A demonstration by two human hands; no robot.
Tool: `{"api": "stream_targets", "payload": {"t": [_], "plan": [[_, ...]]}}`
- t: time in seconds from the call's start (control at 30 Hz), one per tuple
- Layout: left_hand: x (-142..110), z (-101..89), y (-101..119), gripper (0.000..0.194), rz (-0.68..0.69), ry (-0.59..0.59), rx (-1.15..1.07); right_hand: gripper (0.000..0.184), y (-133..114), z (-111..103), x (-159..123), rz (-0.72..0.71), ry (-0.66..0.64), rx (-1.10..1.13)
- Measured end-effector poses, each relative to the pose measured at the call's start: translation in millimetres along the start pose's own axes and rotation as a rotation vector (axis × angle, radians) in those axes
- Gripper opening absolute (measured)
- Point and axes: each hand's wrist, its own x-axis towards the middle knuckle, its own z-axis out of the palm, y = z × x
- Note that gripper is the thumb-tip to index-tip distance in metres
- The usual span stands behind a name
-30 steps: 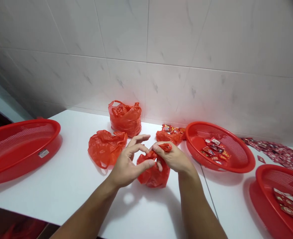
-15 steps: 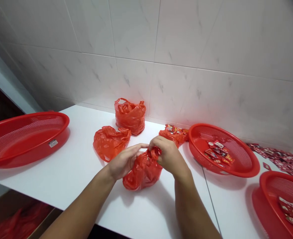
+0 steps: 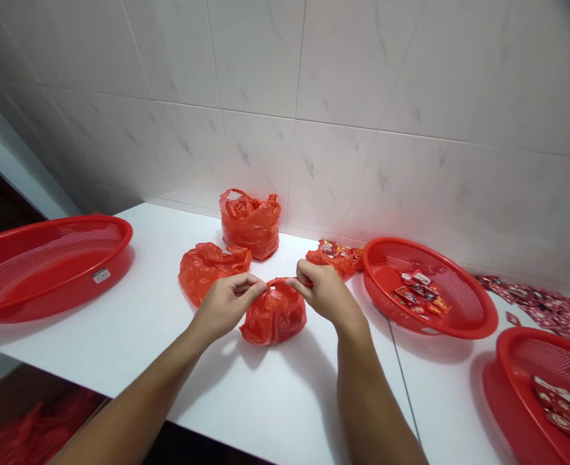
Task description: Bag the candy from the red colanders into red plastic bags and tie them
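Observation:
A filled red plastic bag (image 3: 275, 318) rests on the white table (image 3: 134, 336) between my hands. My left hand (image 3: 229, 303) pinches the top of it with thumb and forefinger. On the other side my right hand (image 3: 321, 287) is closed on another end of the bag's top, so a twisted strip is stretched between the two. What the bag holds is hidden by the plastic. Just behind my left hand lies a second red bag (image 3: 207, 268), slumped. A fuller red bag (image 3: 250, 226) with a loop handle stands upright near the wall.
An open red bag (image 3: 345, 261) with snack packets lies beyond my right hand. Red baskets stand at the left (image 3: 115, 258), the right (image 3: 430, 326) and the lower right (image 3: 502, 387); the right-hand ones hold packets. Many small packets (image 3: 546, 307) are spread along the wall.
My hands have moved apart, drawing the bag's top out into a taut strip between them. Before, they were close together over the bunched top. The view has shifted slightly.

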Motion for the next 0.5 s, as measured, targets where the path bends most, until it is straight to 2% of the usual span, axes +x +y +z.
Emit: {"api": "stream_targets", "payload": {"t": [0.07,0.17,0.27,0.37,0.4,0.47,0.5], "plan": [[-5,-12.9,-9,0.034,0.02,0.069,0.195,0.04,10,-9,-6,0.083,-0.115,0.03],[-13,-35.6,-27,0.034,-0.03,0.156,0.446,0.041,28,-22,-13,0.22,-0.261,0.047],[-22,-44.4,-38,0.037,-0.078,0.164,0.468,0.04,33,-28,-15,0.28,-0.272,0.027],[-32,-26.4,-41,0.036,0.014,0.094,0.282,0.038,19,-23,-13,0.238,-0.252,0.021],[-35,-15.2,-41,0.045,0.061,0.064,0.233,0.037,11,-19,-12,0.208,-0.275,0.041],[-38,11.4,-42,0.077,0.135,0.009,0.185,0.037,-7,-10,-12,0.108,-0.35,0.095],[-38,25.1,-42,0.086,0.147,-0.031,0.172,0.037,-16,-6,-13,0.041,-0.395,0.118]]}}
